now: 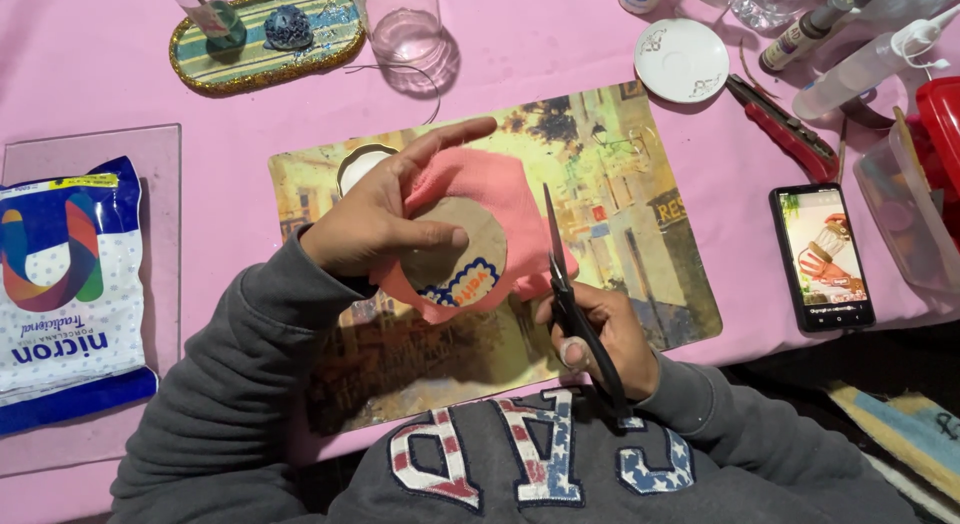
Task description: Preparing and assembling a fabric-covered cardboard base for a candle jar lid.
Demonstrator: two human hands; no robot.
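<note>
pink cloth (pixel 500 199) was partly cut around a card disc (pixel 462 252). left hand (pixel 375 219) pinched both; right hand (pixel 605 334) gripped scissors (pixel 570 284). more edge was left.

One head-worn view only: the pink-covered desk (pixel 560 54) is seen steeply from above, close, facing forward over the wearer's chest.

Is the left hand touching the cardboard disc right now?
Touching. The head view shows the left hand with its thumb pressed flat on the cardboard disc, pinning it against the pink cloth.
</note>
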